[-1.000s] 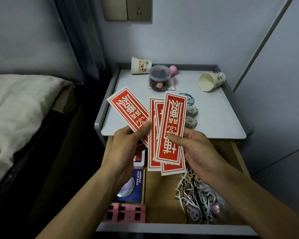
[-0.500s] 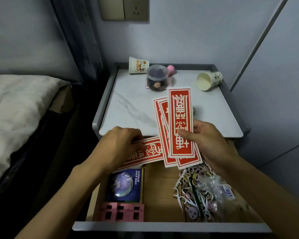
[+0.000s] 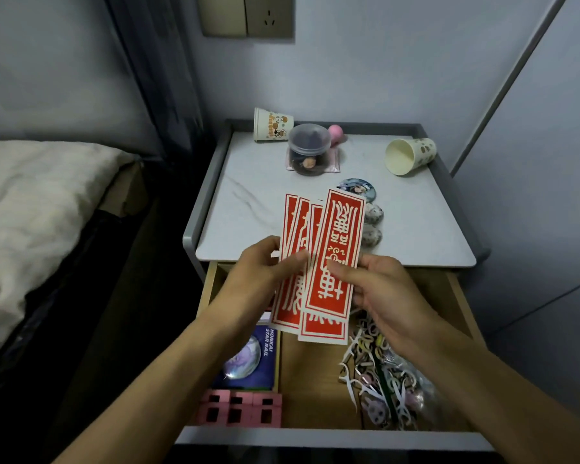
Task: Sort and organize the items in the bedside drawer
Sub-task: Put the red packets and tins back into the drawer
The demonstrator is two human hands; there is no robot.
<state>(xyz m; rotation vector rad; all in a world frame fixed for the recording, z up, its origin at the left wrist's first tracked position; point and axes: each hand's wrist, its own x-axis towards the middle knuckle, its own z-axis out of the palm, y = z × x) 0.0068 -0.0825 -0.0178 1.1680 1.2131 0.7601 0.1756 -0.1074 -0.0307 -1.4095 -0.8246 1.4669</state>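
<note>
Several red paper slips (image 3: 332, 262) with white characters stand fanned upright above the open wooden drawer (image 3: 312, 380). My left hand (image 3: 258, 276) pinches the left slips at their edge. My right hand (image 3: 382, 289) grips the front slips, thumb across the top one. Below in the drawer lie a dark blue box with a round badge (image 3: 248, 360), pink blocks (image 3: 241, 408) at the front left, and a bag of small plastic pieces (image 3: 382, 380) at the right.
On the white bedside top (image 3: 248, 209) sit an upturned paper cup (image 3: 272, 124), a lidded clear jar (image 3: 309, 149) on a pink pad, a tipped cup (image 3: 409, 155), a round badge (image 3: 355, 189) and two speckled eggs (image 3: 372, 222). A bed (image 3: 37, 209) lies left.
My left hand turned its slip from lying sideways near the drawer to upright and brought it against the fan in my right hand. All slips now overlap in one bunch.
</note>
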